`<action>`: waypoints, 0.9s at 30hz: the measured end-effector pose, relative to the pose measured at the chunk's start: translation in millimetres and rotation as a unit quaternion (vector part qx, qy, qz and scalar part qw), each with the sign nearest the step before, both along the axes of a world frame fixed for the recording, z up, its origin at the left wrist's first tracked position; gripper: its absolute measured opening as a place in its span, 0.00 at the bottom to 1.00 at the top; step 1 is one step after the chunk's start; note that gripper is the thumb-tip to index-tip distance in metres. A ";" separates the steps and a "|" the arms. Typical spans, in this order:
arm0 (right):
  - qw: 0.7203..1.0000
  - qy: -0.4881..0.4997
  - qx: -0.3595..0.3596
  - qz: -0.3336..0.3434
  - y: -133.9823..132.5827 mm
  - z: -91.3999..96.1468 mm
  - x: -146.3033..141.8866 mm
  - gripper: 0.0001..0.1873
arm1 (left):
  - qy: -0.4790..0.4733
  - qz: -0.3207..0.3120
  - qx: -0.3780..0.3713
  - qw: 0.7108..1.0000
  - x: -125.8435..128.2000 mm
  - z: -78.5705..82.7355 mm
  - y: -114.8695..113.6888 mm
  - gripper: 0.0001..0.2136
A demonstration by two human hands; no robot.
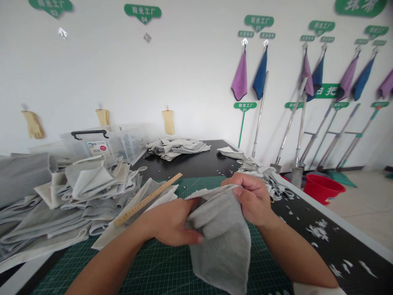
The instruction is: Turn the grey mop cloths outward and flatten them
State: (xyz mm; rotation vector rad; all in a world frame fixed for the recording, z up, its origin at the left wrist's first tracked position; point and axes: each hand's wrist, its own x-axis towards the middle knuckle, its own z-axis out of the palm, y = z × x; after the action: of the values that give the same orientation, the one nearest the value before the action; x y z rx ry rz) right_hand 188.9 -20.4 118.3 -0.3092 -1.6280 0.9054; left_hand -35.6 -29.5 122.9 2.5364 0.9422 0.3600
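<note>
A piece of grey fabric (224,241) hangs between both hands over the green cutting mat (159,266). My left hand (172,223) is closed on its left edge, thumb laid along the cloth. My right hand (253,196) pinches the top edge, fingers curled round it. A wooden ruler (147,200) lies slanted on fabric just left of my left hand.
A large heap of grey fabric pieces (70,196) fills the left side. A clear plastic box (104,143) stands behind it. Smaller fabric piles (175,148) lie at the back. White scraps (319,229) dot the black table on the right. A red bucket (322,186) and mops stand by the wall.
</note>
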 end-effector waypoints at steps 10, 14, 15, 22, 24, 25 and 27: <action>0.998 0.019 -0.018 -0.062 15.5 2.5 6.8 0.10 | -0.017 -0.022 0.000 1.000 -6.4 -3.6 8.8 0.22; 0.994 0.022 -0.027 -0.102 23.3 2.9 7.0 0.11 | -0.047 -0.054 0.050 0.996 -6.7 -2.8 5.5 0.22; 0.993 0.022 -0.030 -0.109 24.4 3.3 7.0 0.12 | -0.061 -0.064 0.044 0.995 -6.7 -2.9 3.4 0.23; 0.993 0.021 -0.048 -0.110 27.8 3.1 7.7 0.10 | -0.056 -0.042 -0.103 0.992 -2.2 -5.2 -4.8 0.20; 0.995 0.012 -0.036 -0.094 28.1 1.7 7.3 0.10 | -0.025 -0.005 -0.082 0.996 0.7 -5.4 -3.4 0.11; 0.996 0.003 -0.030 -0.088 28.2 0.9 7.0 0.09 | -0.011 0.010 -0.075 0.997 2.1 -5.3 -3.0 0.08; 0.997 -0.017 -0.025 -0.075 28.4 -0.6 6.3 0.09 | 0.018 0.028 -0.076 0.997 4.2 -5.0 -3.1 0.09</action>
State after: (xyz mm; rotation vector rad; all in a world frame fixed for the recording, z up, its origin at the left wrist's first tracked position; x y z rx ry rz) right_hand 195.2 8.0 117.8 -0.4771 -1.5923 0.8301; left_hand -31.3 -32.7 117.9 2.3909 1.0150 0.2489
